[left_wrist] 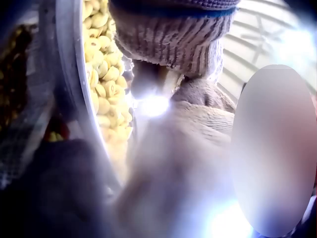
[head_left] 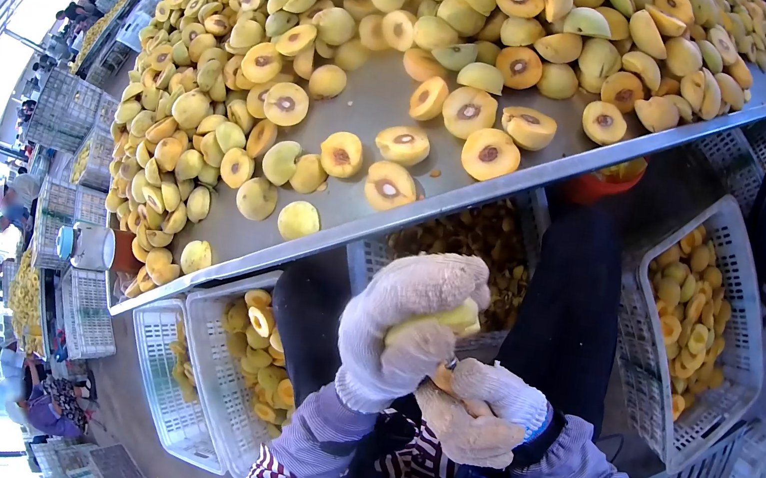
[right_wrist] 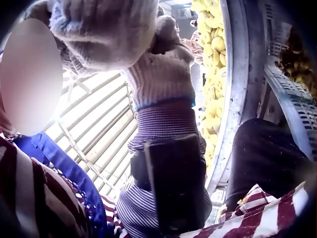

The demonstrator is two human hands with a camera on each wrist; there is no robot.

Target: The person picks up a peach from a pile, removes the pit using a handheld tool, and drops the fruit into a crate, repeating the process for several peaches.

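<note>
The left hand (head_left: 408, 329), in a pale knitted glove, curls round a yellow-green fruit piece (head_left: 461, 320). Just below and to its right, the gloved right hand (head_left: 482, 413) grips a small tool (head_left: 443, 378) whose short metal part touches or nearly touches the fruit. Fingers cover most of the tool. In the left wrist view the left hand (left_wrist: 173, 163) is a blur below the right hand's ribbed cuff (left_wrist: 171, 42). The right wrist view has the right hand (right_wrist: 106, 34) at the top, beside the left hand's glove (right_wrist: 161, 74); no fruit is visible between them.
A metal-edged table (head_left: 352, 183) bears a heap of halved yellow fruit (head_left: 212, 109). Below it stand a crate (head_left: 749, 351) of fruit at right, more crates (head_left: 217, 383) at left, and one with dark scraps (head_left: 463, 242) between the knees. Other people and crates appear far left.
</note>
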